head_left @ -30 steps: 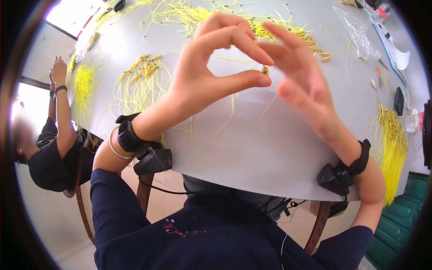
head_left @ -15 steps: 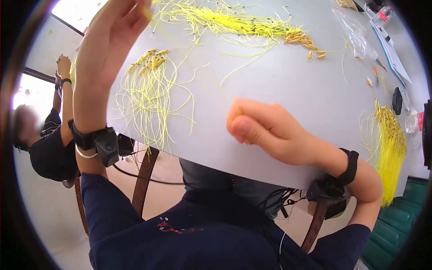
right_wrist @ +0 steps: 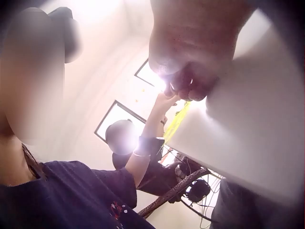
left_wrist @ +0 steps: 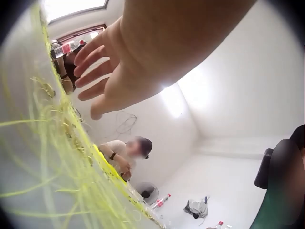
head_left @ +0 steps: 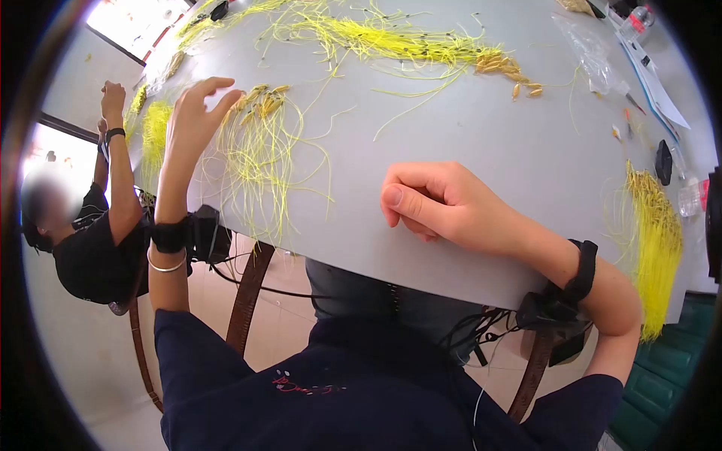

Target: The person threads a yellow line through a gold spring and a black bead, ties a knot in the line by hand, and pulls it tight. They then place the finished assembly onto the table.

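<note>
My left hand (head_left: 192,120) is at the left of the table, beside a loose bundle of thin yellow cords (head_left: 259,154) with gold-coloured ends (head_left: 263,101). Its fingers are spread and fairly straight in the left wrist view, with nothing seen between them. Over the table's front middle, my right hand (head_left: 451,207) has loosely curled fingers, the thumb lying along the index finger. No object shows in it, though the inside of the palm is hidden. A black strap with a small camera circles each wrist.
A long pile of yellow cords (head_left: 376,37) with gold ends lies across the back of the table. Another thick bundle (head_left: 654,248) lies along the right edge. Beyond it are a clear plastic bag (head_left: 594,56), bottles and papers. Another person (head_left: 90,233) sits at the left.
A second ago my left hand pinched a small gold-tipped piece beside the right hand. It then swung far left and is now back beside the small bundle, fingers spread. My right hand dropped toward me and curled, then loosened.
</note>
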The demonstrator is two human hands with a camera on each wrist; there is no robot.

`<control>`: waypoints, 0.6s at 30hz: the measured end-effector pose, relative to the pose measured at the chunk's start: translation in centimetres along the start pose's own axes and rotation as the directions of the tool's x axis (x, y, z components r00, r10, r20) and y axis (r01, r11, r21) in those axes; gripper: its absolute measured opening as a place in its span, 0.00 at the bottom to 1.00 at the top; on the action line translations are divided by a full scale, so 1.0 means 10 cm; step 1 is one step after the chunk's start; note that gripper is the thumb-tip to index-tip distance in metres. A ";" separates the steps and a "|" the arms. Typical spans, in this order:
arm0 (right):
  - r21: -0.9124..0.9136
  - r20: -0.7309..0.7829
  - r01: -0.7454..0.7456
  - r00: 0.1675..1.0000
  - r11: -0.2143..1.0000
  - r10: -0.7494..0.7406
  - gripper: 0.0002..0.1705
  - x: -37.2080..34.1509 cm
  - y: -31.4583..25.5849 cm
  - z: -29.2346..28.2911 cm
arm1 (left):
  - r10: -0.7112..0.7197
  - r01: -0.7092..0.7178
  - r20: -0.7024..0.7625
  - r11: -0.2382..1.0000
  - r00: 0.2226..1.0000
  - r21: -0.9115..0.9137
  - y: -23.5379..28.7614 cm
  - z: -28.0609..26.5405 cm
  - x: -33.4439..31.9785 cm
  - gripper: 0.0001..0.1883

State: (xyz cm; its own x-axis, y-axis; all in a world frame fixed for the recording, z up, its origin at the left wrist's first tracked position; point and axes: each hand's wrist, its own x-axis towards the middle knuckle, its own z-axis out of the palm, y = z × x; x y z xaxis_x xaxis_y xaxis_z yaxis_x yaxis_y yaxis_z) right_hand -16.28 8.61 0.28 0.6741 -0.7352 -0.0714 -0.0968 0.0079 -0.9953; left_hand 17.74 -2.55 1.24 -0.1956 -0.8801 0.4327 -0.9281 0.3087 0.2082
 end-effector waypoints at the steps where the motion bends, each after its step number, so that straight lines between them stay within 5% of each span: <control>1: 0.014 0.001 -0.003 1.000 1.000 0.003 0.16 0.00 0.00 -0.01 | 0.150 -0.135 -0.090 0.979 0.985 0.154 0.01 0.02 0.07 0.14; 3: 0.024 0.004 -0.007 1.000 1.000 0.006 0.16 0.01 0.00 -0.02 | 0.194 -0.184 -0.078 0.976 0.978 0.117 0.16 0.02 0.20 0.14; 5: 0.018 0.022 0.012 1.000 1.000 -0.012 0.16 0.01 0.00 -0.02 | 0.105 -0.083 0.246 0.992 0.964 -0.100 0.54 0.00 0.33 0.11; 6: 0.015 0.023 0.008 1.000 1.000 -0.008 0.16 0.01 0.00 -0.02 | 0.103 -0.080 0.245 0.991 0.964 -0.103 0.68 0.03 0.36 0.11; 8: 0.026 0.033 0.008 0.999 1.000 -0.009 0.15 0.01 0.00 -0.02 | 0.320 -0.242 0.252 0.924 0.913 -0.297 0.95 0.13 0.43 0.10; 12: 0.032 0.036 -0.001 0.999 0.999 0.000 0.15 0.01 0.00 -0.02 | 0.498 -0.433 0.278 0.862 0.822 -0.263 1.33 0.33 0.47 0.07; 16: 0.061 0.051 0.022 0.998 0.998 -0.025 0.15 0.00 0.03 -0.04 | 0.441 -0.413 0.376 0.897 0.815 -0.159 1.50 0.43 0.48 0.04; 18: 0.083 0.051 0.032 0.998 0.996 -0.037 0.14 0.00 0.04 -0.07 | 0.563 -0.561 0.353 0.819 0.747 -0.118 1.46 0.48 0.48 0.04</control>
State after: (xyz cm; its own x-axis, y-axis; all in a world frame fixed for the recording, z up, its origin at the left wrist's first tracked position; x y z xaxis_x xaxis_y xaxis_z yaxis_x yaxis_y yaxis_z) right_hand -16.82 8.13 -0.04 0.7138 -0.6993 -0.0381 -0.0136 0.0406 -0.9991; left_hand 1.79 -3.96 2.16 -0.7804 -0.6113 0.1313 -0.6131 0.7894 0.0311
